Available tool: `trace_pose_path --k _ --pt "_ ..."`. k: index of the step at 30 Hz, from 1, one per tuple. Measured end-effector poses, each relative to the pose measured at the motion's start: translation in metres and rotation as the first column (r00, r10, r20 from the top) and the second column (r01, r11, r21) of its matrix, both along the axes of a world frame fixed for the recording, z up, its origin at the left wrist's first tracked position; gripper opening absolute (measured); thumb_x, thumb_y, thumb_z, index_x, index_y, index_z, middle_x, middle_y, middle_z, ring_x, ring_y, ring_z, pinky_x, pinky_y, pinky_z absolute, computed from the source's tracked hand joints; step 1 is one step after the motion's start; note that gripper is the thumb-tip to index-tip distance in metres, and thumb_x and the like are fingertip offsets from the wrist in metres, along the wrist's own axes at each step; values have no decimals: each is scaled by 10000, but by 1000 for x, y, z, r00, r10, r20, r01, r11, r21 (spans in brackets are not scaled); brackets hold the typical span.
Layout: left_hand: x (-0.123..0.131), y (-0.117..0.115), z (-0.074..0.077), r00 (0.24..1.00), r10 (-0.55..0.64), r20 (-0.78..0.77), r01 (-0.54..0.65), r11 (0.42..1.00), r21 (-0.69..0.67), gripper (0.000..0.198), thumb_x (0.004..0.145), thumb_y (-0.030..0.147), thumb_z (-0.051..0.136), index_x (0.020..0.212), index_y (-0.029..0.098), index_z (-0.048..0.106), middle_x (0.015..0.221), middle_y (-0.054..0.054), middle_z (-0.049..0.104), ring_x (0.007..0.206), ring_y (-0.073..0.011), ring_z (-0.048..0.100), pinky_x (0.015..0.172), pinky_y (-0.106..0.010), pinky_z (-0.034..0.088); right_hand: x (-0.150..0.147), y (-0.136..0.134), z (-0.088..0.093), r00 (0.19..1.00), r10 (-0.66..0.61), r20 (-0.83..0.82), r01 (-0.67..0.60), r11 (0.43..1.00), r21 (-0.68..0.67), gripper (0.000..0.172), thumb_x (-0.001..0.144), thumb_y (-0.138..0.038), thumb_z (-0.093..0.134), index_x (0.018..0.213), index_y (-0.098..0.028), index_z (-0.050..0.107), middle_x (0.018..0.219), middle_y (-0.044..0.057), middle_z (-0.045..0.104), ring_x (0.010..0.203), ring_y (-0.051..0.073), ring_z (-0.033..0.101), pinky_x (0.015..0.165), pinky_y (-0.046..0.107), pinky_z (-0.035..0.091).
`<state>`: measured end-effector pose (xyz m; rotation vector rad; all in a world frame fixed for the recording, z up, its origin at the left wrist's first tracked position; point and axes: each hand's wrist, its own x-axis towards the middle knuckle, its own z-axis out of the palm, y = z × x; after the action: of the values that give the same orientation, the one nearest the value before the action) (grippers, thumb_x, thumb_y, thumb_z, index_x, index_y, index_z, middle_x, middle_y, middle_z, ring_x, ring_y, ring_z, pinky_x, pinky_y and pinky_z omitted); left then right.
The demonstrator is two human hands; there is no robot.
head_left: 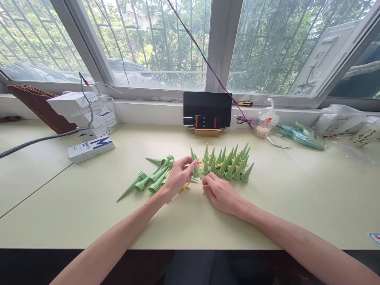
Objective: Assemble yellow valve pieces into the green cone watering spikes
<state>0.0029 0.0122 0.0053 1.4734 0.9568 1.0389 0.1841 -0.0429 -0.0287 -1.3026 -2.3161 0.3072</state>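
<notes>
Head: green spike (197,173) tip-up, axis slightly tilted

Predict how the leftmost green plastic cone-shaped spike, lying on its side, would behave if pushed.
The leftmost green plastic cone-shaped spike would probably roll in an arc: its body tapers. It looks stiff, its shaft lying straight. It seems likely light: the left hand alone holds a similar green cone.

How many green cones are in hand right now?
1: a green cone, tip up, in the left hand. The right hand shows none, though its grasp is partly hidden.
</notes>
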Motion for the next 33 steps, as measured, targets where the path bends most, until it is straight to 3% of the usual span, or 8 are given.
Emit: trace_pose_path --k 8,17,24,30,33 --pt "0 -1 1 1000 9 6 -9 1000 -8 308 846 475 658 807 178 591 510 69 381 410 -66 344 403 -210 246 1 2 0 996 17 -84 -18 1000 -14 118 955 -106 418 928 -196 490 886 43 594 729 174 569 648 281 435" --pt "1 -2 3 1000 22 -20 -22 1000 -12 326 836 491 659 782 178 583 500 70 376 413 -70 343 405 -214 229 2 4 -6 953 56 -299 -49 998 30 190 995 -171 441 1011 -194 628 907 53 590 722 155 567 673 285 480" --pt "2 -1 1 999 27 -47 -28 1000 -1 326 844 488 648 776 177 577 515 66 379 437 -73 346 412 -208 242 2 3 -1 861 22 -507 -4 999 36 191 1004 -260 477 1005 -207 661 907 61 609 725 154 581 604 268 505" --pt "2 -2 -1 997 7 -75 -8 1000 -12 323 845 489 637 786 177 580 537 55 401 438 -74 362 407 -203 266 0 1 4 699 -12 -715 5 1000 -11 183 995 -332 503 1018 -221 647 940 64 590 724 161 630 545 283 569" --pt "2 -3 -2 997 -4 -81 4 1000 1 333 843 496 634 770 176 577 566 50 400 446 -73 372 404 -199 279 -1 1 5 642 -25 -766 33 999 -6 174 988 -348 516 1022 -227 637 925 55 587 765 178 662 600 312 606"
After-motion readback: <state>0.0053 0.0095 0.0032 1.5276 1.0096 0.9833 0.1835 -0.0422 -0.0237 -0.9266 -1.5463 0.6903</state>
